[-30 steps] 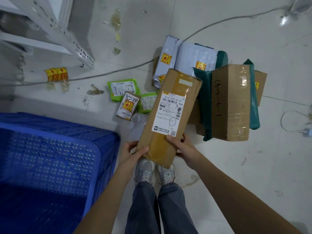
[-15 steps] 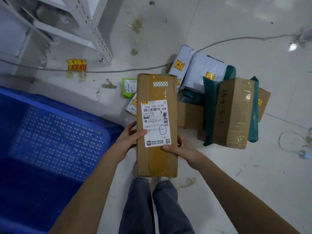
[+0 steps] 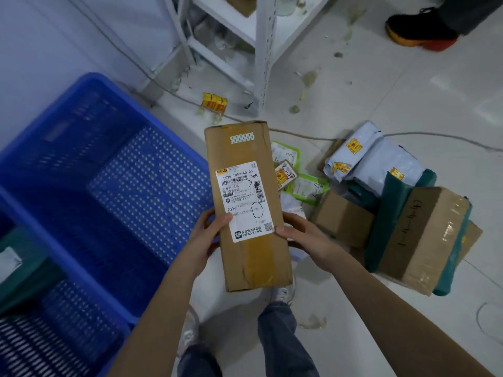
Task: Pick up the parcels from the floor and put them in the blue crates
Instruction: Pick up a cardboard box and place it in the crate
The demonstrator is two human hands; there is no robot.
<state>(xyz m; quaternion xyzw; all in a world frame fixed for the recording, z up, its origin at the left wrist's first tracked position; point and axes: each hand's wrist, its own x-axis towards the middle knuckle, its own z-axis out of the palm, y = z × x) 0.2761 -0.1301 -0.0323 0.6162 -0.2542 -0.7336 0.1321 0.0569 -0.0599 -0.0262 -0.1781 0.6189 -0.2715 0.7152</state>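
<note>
I hold a long brown cardboard parcel with a white shipping label, lengthwise in front of me above the floor. My left hand grips its left edge and my right hand grips its right edge. To the left stands a blue perforated crate, its right wall just beside the parcel. A second blue crate in the lower left holds a dark green bag. On the floor at the right lie more parcels: a taped box in green wrap, a small brown box, grey mailers and green pouches.
A white metal shelf rack stands at the top centre, with a cable running across the floor past it. Another person's black and orange shoe is at the top right. My own legs and shoes are below the parcel.
The view has swung left and up, bringing the crates further into view. The parcel in my hands has moved left toward the blue crate and stays upright in the frame.
</note>
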